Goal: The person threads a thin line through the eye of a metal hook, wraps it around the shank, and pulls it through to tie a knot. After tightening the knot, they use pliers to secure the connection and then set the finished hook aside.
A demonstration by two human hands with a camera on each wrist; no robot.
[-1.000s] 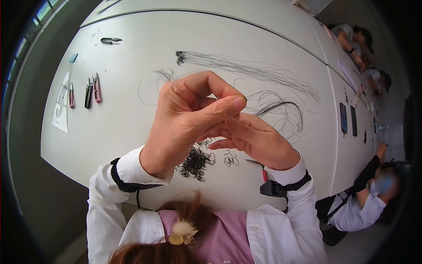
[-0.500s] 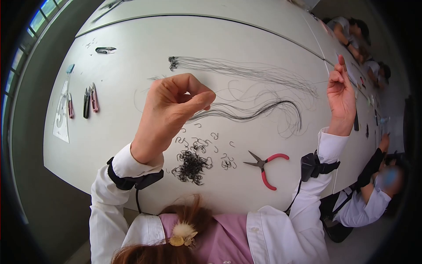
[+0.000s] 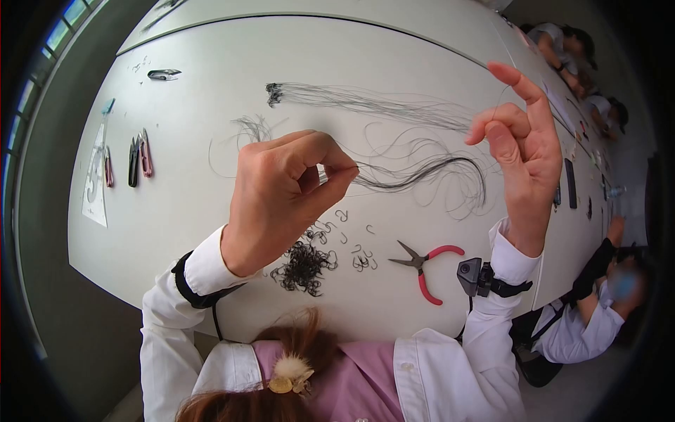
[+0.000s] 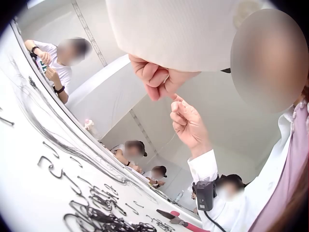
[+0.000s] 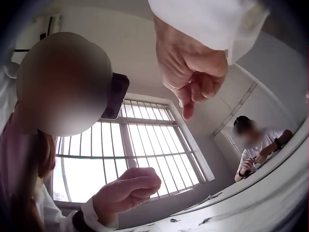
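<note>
Above the middle of the counter (image 3: 169, 218), the left hand's (image 3: 278, 193) grip is pinched closed on a tiny dark piece (image 3: 358, 168) at its fingertips. Toward the right edge, the right hand (image 3: 524, 155) holds its forefinger up, thumb and bent fingers nipping a thin line (image 3: 499, 103). Fishhooks (image 3: 302, 269) lie heaped by the near edge, red-handled pliers (image 3: 420, 263) to their right; a wavy line bundle (image 3: 394, 187) stretches farther in.
</note>
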